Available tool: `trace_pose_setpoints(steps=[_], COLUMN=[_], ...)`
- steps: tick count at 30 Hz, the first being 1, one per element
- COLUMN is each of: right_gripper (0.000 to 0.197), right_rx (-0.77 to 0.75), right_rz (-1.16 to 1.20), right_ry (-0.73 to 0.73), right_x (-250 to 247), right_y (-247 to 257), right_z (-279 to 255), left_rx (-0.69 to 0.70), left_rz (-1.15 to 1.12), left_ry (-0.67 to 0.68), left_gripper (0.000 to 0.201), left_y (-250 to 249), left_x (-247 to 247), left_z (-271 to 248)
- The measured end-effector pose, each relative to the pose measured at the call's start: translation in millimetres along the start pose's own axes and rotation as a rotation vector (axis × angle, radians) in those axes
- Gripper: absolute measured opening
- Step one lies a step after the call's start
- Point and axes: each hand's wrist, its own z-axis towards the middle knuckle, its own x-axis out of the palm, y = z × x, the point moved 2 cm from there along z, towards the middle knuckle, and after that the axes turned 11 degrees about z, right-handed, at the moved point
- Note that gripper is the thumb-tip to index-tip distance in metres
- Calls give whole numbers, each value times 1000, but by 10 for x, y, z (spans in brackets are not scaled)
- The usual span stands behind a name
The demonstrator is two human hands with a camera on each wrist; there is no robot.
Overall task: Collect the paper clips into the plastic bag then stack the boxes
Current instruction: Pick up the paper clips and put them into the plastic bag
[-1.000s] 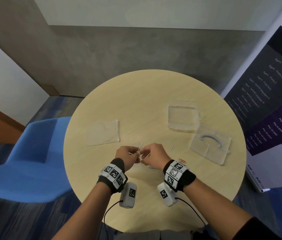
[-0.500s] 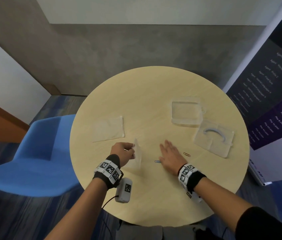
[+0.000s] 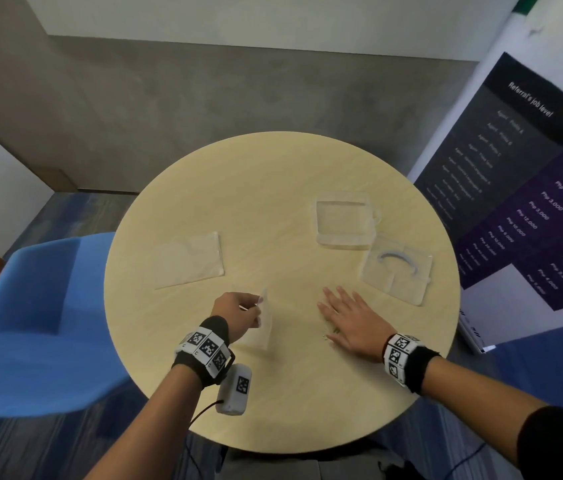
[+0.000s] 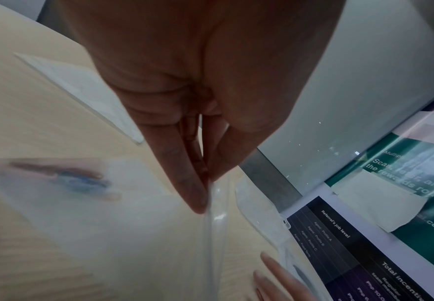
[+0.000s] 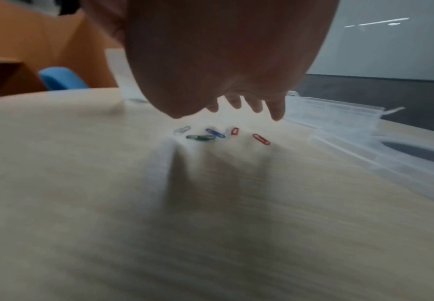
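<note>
My left hand [image 3: 238, 315] pinches the top edge of a small clear plastic bag [image 3: 264, 327] between thumb and fingers [image 4: 195, 195]; blurred coloured shapes show through the bag [image 4: 77, 179]. My right hand [image 3: 349, 317] lies flat with straight spread fingers over the table, palm down. Under its palm, in the right wrist view, several coloured paper clips [image 5: 214, 133] lie loose on the wood, a red one [image 5: 261, 139] furthest right. Two clear plastic boxes sit to the right: one [image 3: 342, 220] further back, one [image 3: 397, 268] with a curved blue piece inside.
A second flat clear bag [image 3: 188, 259] lies on the round wooden table [image 3: 273, 174] at the left. A blue chair [image 3: 38, 320] stands left of the table. A dark printed banner [image 3: 529, 188] stands at the right.
My hands have parted. The right hand let go of the bag, moved right and flattened over the clips. The left hand kept the bag and drifted slightly left.
</note>
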Motion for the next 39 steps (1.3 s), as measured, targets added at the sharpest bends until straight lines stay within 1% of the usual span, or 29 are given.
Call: trace_pose_setpoints(steps=[3,4,5,7,10,11,14,16,18,21,23,25,27,31,33,36,39], right_gripper=[74,72,70,68,61,61,56,47,37,44,42,47,52,66,67,50,29], right_rx=[251,309,347,358,305,308,261,205,202,154,100,47,-20,-148,-194,-205,-206], right_rz=[205,245,264,232,102,79,-47,-140,-165,-47,61,148,178,176,141,45,18], right_ry=[-19,-45,-69,-85,-39,-33,10,46,27,-22,-52,-45,-28,78,48,-41,-49], right_x=[16,54,112,272,456,485,501,485,383,210,98,43,-10,10,-13,10,25], right_y=[63,119,190,366,625,678,727,703,676,616,597,509,385,165,175,197,183], right_z=[10,17,31,66,93,78,22,20,6,-15,-63,-134,-236,-460,-537,-530,-410], left_rx=[0,3,5,4,0,-3,-11,-14,-19,-30,-30,-29,-28,-26,-28,-38,-36], left_rz=[-5,-5,-5,-12,-18,-25,-36,-31,-28,-25,-9,-1,0,2,7,4,5], left_ry=[6,10,12,10,3,1,-5,-11,-11,-8,-5,-4,-7,-19,-19,-16,-9], left_gripper=[25,24,24,24,25,25,26,27,27,26,27,27,27,27,27,27,28], left_y=[-4,-14,-23,-34,-45,-48,-61,-60,-65,-83,-92,-93,-98,-103,-94,-70,-70], left_x=[45,60,73,90,89,86,73,66,69,80,85,85,73,47,48,64,100], left_z=[10,15,18,25,25,29,43,53,59,68,73,88,104,124,129,142,135])
